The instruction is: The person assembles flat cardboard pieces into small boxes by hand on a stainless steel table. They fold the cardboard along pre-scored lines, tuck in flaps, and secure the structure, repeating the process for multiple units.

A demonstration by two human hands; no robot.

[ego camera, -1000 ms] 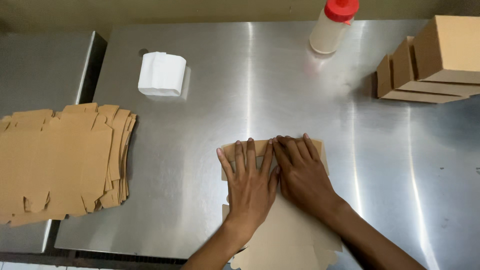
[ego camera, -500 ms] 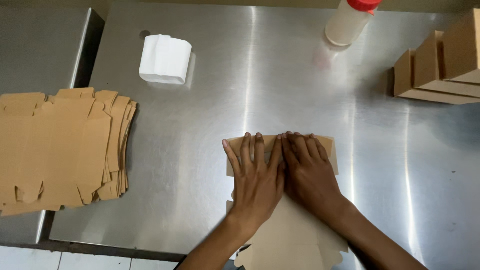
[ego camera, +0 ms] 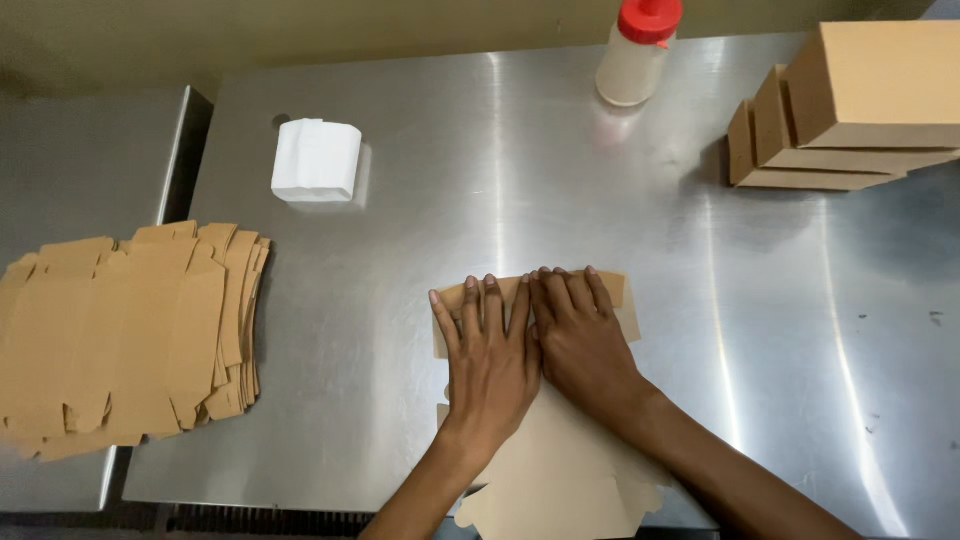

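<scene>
A flat brown cardboard box blank lies at the near edge of the steel table, its far flap folded over. My left hand and my right hand lie side by side, palms down, fingers together, pressing flat on that folded flap. The fingertips reach the blank's far edge. Neither hand grips anything.
A stack of flat brown box blanks lies at the left, across the gap between two tables. A white folded paper pack sits at the back left. A red-capped squeeze bottle stands at the back. Assembled brown boxes are stacked at the right.
Both hands stay pressed on the folded flap. The view has shifted a little; the hands' place on the blank is nearly the same.
</scene>
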